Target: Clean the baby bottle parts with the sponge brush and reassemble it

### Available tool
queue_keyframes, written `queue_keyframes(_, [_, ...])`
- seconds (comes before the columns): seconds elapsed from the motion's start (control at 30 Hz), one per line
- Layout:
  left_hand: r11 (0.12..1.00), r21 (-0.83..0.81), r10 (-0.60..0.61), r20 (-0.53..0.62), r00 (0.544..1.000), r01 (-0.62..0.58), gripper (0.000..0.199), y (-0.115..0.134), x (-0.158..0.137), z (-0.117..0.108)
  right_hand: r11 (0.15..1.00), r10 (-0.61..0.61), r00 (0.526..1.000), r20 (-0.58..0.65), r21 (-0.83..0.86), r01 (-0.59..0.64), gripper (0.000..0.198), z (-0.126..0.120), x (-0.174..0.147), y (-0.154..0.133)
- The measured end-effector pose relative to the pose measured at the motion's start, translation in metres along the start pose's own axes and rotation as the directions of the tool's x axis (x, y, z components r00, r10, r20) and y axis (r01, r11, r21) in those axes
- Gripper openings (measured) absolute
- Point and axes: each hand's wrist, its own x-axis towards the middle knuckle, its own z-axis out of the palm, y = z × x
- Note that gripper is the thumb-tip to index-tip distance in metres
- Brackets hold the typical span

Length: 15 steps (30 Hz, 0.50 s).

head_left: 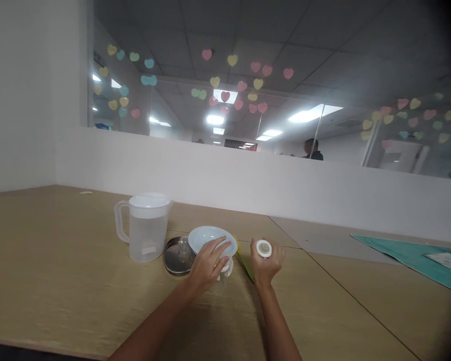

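Observation:
My left hand (208,263) reaches over the near right side of a pale blue bowl (204,234), its fingers stretched out and apart. Whether it touches the bowl I cannot tell. Partly hidden below this hand is a white object with a handle-like part (228,268). To the right, my right hand (268,268) is closed around a white round-ended object (263,248) with a greyish centre; the rest of it is hidden in the fist. A yellow-green long, thin utensil (245,264) lies between the two hands.
Left of the bowl are a round metal dish (175,261) with a small clear glass-like piece (184,244) and a translucent lidded pitcher (147,235). A teal cloth (391,249) lies at the right. Behind the wooden table (78,271), a person (313,150) shows through the window.

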Motion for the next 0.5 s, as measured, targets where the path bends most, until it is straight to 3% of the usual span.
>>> queue_keyframes(0.17, [0.975, -0.141, -0.161, 0.070, 0.985, 0.169, 0.032, -0.005, -0.003, 0.006, 0.994, -0.006, 0.982, 0.191, 0.112, -0.015, 0.021, 0.003, -0.011, -0.011])
queue_keyframes(0.33, [0.893, -0.331, -0.293, 0.086, 0.952, 0.304, 0.031, -0.011, -0.003, 0.013, 0.973, 0.017, 0.965, 0.260, 0.216, -0.076, 0.033, 0.003, -0.024, -0.026])
queue_keyframes(0.5, [0.838, -0.455, -0.299, 0.080, 0.951, 0.301, 0.028, -0.015, -0.006, 0.021, 0.939, 0.053, 0.863, 0.502, 0.269, -0.215, 0.025, 0.006, -0.034, -0.041])
